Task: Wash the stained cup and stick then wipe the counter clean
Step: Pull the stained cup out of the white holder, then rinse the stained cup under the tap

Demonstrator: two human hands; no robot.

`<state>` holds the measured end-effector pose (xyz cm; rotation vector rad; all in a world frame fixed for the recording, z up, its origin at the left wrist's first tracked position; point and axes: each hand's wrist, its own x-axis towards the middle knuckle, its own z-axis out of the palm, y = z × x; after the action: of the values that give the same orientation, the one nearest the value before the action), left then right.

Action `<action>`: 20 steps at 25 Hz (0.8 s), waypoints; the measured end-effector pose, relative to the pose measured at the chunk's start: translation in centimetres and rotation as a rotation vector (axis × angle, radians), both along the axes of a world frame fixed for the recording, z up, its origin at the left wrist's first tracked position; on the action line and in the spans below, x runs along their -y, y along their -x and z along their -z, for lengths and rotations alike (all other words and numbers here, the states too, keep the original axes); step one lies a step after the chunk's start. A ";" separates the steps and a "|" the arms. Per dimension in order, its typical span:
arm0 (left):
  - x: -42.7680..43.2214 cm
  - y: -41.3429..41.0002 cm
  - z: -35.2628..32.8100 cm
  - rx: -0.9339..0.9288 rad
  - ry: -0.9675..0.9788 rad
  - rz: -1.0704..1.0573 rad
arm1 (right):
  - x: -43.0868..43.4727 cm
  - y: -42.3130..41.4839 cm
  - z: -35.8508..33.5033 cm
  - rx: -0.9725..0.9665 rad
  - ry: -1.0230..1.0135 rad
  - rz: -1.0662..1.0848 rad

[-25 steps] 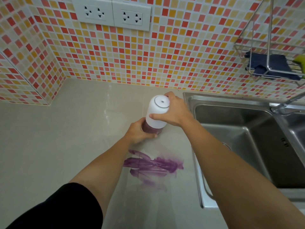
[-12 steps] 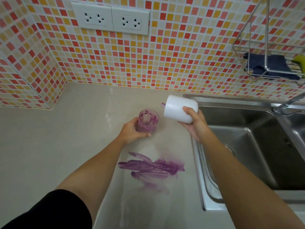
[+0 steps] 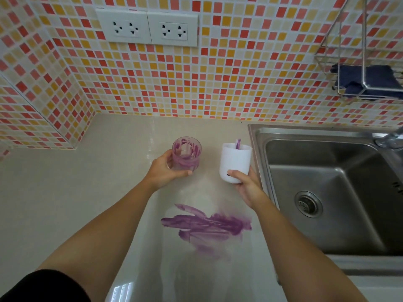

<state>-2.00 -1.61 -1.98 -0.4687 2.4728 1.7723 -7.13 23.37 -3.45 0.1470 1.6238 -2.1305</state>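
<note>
My left hand (image 3: 164, 171) grips a clear cup (image 3: 186, 155) smeared purple inside, held upright over the beige counter (image 3: 87, 192). My right hand (image 3: 246, 184) holds a white cylindrical top piece (image 3: 235, 162) from below, open end up, just left of the sink. A purple-stained stick (image 3: 237, 144) pokes up out of that white piece. On the counter in front of both hands lies a wide purple smear (image 3: 207, 225).
A steel sink (image 3: 327, 192) with a drain fills the right side, its tap (image 3: 390, 138) at the far right edge. A wire rack (image 3: 362, 83) on the tiled wall holds a dark blue cloth (image 3: 379, 80). Two wall sockets (image 3: 148, 28) sit above the counter.
My right hand lifted the white piece off the cup, swung it right and turned it open end up. The stained cup stayed in my left hand.
</note>
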 end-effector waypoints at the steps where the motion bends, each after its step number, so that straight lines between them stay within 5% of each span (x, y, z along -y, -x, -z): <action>1: 0.1 0.0 -0.2 -0.001 0.000 -0.002 | 0.1 0.1 -0.1 -0.045 -0.095 0.001; 4: 0.3 -0.2 -0.6 -0.007 -0.004 -0.002 | 0.4 0.6 -0.6 -0.186 -0.389 -0.001; 9: 0.2 -0.4 -1.4 -0.030 -0.009 -0.007 | 0.1 1.3 -0.1 -0.312 -0.582 -0.122; 20: -2.5 0.8 -7.5 -0.191 -0.016 -0.042 | -0.3 1.8 0.5 -0.303 -0.596 -0.265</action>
<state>-2.81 0.89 5.54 -0.3693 2.5882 1.9360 -8.89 23.71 -3.94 -0.2077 2.2734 -1.4746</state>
